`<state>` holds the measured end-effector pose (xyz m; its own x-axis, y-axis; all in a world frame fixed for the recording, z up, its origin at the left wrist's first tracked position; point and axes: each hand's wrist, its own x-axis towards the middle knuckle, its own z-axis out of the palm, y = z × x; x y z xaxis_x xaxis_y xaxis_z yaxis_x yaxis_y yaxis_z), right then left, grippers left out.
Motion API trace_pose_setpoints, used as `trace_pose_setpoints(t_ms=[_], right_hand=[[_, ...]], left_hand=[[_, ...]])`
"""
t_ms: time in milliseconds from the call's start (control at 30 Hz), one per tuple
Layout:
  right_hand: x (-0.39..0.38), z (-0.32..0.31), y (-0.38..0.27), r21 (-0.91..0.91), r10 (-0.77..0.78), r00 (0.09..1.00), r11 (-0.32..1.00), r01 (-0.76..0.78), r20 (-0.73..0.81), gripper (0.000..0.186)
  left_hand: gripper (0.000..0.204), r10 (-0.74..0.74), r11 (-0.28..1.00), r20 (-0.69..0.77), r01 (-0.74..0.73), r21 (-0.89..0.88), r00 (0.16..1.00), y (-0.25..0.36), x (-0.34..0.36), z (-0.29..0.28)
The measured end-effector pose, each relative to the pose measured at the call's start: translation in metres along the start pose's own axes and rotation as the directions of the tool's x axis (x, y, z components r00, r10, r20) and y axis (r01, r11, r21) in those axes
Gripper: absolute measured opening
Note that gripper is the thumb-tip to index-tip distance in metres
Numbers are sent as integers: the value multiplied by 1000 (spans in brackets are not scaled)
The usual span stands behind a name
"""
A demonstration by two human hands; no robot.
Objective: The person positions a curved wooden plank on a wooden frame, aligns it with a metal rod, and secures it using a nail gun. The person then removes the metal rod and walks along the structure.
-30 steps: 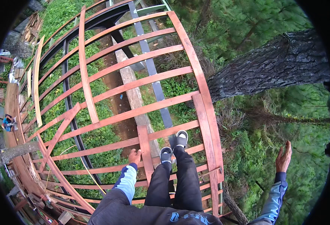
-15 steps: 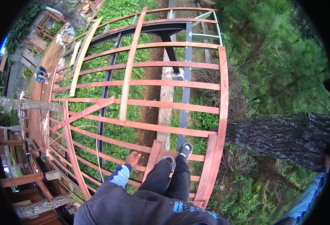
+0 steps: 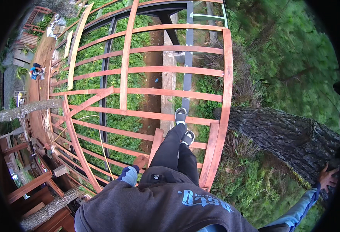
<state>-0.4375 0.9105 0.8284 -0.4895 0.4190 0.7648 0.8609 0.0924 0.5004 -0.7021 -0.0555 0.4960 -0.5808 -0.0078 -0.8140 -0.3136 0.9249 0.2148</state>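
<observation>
My right hand [image 3: 328,178] is stretched out at the far right, fingers spread against the rough bark of a thick tree trunk [image 3: 282,127]. Low by my left hip hangs my left hand [image 3: 140,161], its fingers loosely curled, with nothing visible in them. It is nearest to a short reddish board [image 3: 155,143] that slopes across the slats. My feet, in dark slide sandals [image 3: 181,112] over light socks, stand one ahead of the other. The front foot is over a dark metal beam [image 3: 187,73], where a wooden slat [image 3: 158,115] crosses.
Evenly spaced wooden slats [image 3: 174,69] form an open frame with wide gaps, green plants [image 3: 131,69] far below. A long outer board [image 3: 227,69] edges it on the right. Loose planks [image 3: 126,58] lie across. A yellowish hose or cable [image 3: 101,143] trails at left; a person [image 3: 36,72] is far below.
I have stepped forward along the dark beam, and the frame sits lower in view. My right hand has come into sight against the trunk. My left hand has dropped nearer my hip.
</observation>
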Motion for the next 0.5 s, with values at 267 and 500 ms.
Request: trace_pose_setpoints(t_ms=[267,500], right_hand=[[-9,-4,8,-59,44,987,998,-35,153,90],[-16,-11,7,-84,58,982,996,-44,182,89]], left_hand=[[37,54,903,-48,-69,-424,997,174,85,-132],[38,-46,927,-13,38,-373,999,233,119,-216]])
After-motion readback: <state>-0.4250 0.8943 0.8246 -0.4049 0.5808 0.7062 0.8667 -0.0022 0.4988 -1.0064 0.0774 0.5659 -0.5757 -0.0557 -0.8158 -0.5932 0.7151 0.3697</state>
